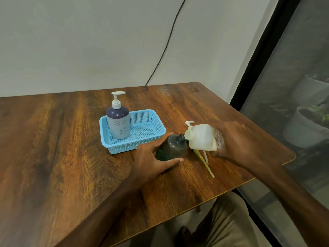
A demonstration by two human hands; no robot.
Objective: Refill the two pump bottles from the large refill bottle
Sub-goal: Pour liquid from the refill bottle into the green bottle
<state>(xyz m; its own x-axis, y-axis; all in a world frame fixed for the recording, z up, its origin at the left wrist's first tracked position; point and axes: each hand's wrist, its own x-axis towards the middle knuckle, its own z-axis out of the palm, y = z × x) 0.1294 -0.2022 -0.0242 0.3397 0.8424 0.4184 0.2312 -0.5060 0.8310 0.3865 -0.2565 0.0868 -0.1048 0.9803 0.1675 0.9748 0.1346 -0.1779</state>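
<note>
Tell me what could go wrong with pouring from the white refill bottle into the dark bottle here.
Spill: the dark bottle in the left hand is tilted, and the refill bottle in the right hand meets its narrow neck, so liquid may run onto the table. The yellow dip tube lies just below and could get dripped on.

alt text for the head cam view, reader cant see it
A right hand tips a large white refill bottle mouth-to-mouth against an uncapped dark bottle that the left hand steadies, tilted, on a wooden table. A second pump bottle stands upright in a blue basket behind.
</note>
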